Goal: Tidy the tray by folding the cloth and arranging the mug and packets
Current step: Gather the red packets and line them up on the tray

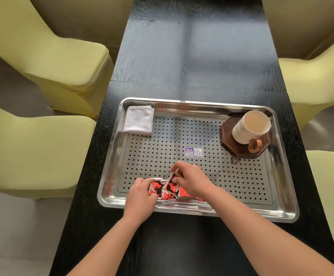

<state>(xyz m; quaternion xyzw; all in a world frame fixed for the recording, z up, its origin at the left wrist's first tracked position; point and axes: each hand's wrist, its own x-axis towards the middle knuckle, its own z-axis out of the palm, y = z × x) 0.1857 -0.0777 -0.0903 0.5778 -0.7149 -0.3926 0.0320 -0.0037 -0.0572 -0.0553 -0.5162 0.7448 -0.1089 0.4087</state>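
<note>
A long black wood-grain table (pixel 192 56) carries one thing; a perforated steel tray (pixel 112 166) lies flat on its near half, spanning almost its width.

Yellow-green chairs (pixel 66 62) flank the black surface (pixel 192 56); a brown octagonal coaster (pixel 241 150) lies beyond and right of the right hand (pixel 192 182).

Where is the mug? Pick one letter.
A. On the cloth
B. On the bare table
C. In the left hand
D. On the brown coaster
D: the mug stands on the brown coaster at the far right of the tray.
</note>
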